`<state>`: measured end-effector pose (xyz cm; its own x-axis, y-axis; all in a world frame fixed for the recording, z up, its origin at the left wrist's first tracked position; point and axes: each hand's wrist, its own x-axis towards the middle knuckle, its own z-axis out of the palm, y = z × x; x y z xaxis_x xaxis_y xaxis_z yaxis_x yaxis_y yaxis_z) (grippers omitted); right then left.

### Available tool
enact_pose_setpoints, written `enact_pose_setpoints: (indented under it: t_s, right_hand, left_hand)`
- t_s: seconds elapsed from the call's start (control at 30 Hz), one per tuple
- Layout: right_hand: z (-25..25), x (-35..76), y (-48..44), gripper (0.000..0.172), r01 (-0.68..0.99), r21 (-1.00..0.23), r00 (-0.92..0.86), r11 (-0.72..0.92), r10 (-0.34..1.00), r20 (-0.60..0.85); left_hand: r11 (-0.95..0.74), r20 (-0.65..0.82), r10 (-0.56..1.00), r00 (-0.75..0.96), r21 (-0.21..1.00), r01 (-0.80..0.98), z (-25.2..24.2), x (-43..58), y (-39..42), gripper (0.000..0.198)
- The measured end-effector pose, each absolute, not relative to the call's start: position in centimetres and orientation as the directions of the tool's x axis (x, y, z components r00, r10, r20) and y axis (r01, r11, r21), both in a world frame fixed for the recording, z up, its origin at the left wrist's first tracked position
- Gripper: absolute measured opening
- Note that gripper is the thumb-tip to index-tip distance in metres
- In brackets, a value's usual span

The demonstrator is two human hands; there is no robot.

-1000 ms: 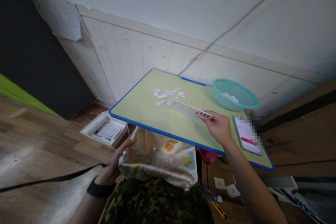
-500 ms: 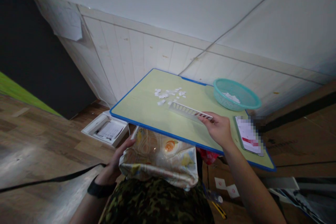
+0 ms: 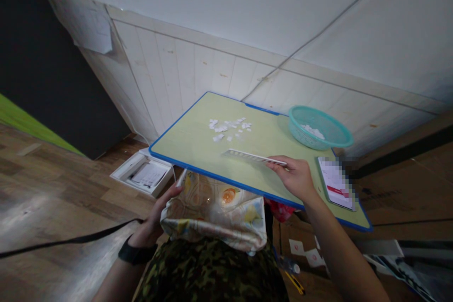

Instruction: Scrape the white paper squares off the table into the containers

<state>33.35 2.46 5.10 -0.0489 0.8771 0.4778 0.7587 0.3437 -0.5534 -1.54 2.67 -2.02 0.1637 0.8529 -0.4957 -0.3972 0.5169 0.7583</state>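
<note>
My right hand (image 3: 292, 177) is closed around one end of a white slotted strip (image 3: 247, 155), which is held low over the pale green tabletop (image 3: 184, 137). The strip's far end points left, on the near side of scattered scraps of white paper (image 3: 221, 128). At the table's front edge, my left hand (image 3: 163, 207) grips the left side of a container lined with fruit-patterned cloth (image 3: 212, 231). That container sits against my lap, partly under the tabletop. Some fingers of my left hand are hidden behind its side.
A turquoise plastic basket (image 3: 320, 127) with white scraps stands at the table's back right. Near the right edge lies a phone (image 3: 336, 184). An open white box (image 3: 143, 174) is on the floor at left. A yellow utility knife (image 3: 295, 283) lies below right.
My right hand has drawn the white slotted strip slightly toward me, away from the paper scraps, and tilted it to a thinner profile. My left hand and the cloth-lined container stay put.
</note>
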Motion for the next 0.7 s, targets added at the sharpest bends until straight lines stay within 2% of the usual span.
enact_pose_setpoints:
  t_s: [0.13, 0.37, 0.6, 0.7]
  right_hand:
    - [5.5, 33.6, 1.6, 0.015, 0.76, -0.541, -0.103, 0.361, 0.888, 0.447]
    - [6.2, 33.8, 0.0, 0.015, 0.726, -0.596, -0.134, 0.344, 0.921, 0.367]
    - [5.9, 33.3, 0.3, 0.012, 0.737, -0.583, -0.068, 0.341, 0.896, 0.439]
    - [6.0, 33.0, 0.2, 0.012, 0.733, -0.574, -0.096, 0.364, 0.891, 0.443]
  left_hand:
    - [0.537, -0.498, 0.843, 0.206, 0.745, -0.396, -2.5, -1.7, 2.8, 0.023]
    - [0.558, -0.503, 0.829, 0.243, 0.722, -0.41, -2.3, -1.7, 2.8, 0.036]
    - [0.542, -0.491, 0.839, 0.233, 0.721, -0.432, -2.0, -1.6, 2.7, 0.039]
    - [0.527, -0.487, 0.848, 0.211, 0.725, -0.444, -1.5, -1.5, 2.6, 0.036]
